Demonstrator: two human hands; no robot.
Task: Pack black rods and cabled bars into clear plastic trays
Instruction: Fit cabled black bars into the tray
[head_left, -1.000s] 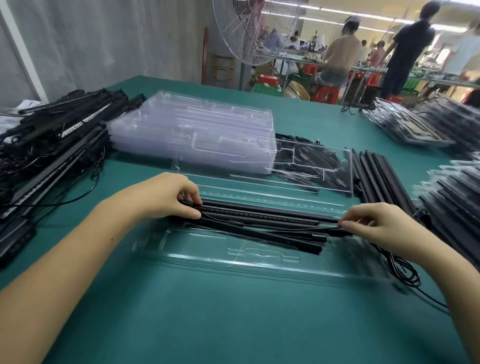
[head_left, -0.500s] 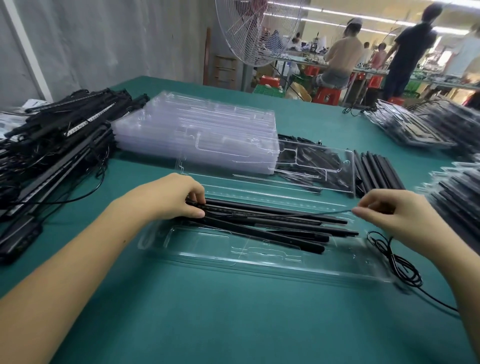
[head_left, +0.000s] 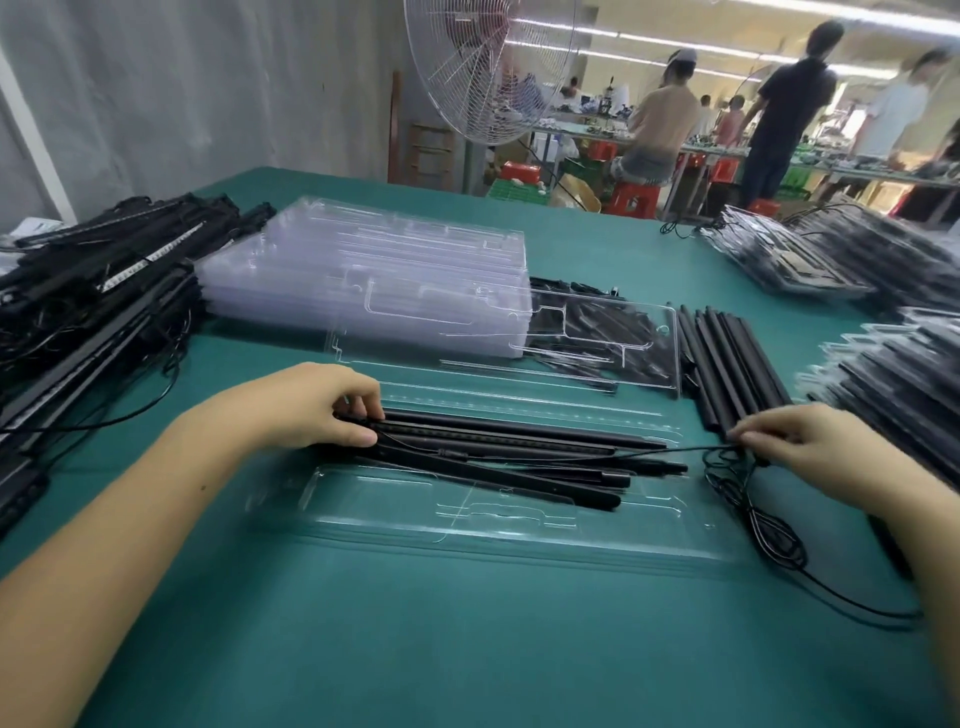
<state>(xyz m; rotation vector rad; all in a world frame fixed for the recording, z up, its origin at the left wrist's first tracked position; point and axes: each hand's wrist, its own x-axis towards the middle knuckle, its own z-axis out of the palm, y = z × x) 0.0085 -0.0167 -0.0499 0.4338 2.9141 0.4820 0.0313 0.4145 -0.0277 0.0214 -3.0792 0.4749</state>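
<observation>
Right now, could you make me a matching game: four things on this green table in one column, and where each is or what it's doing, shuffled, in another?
1. left hand
2. right hand
3. stack of clear trays
4. loose black rods

A. lying side by side just beyond the right hand
B. pinching the thin cable
C. gripping the left end of the bundle of bars on the front tray
D. piled mid-table, behind the hands

Pairs: 1-C, 2-B, 3-D, 4-A

No text, label, brand or number is legible anywhere; the white strip (head_left: 156, 254) on the pile of black cabled bars (head_left: 93, 312) carries marks too small to read.
</observation>
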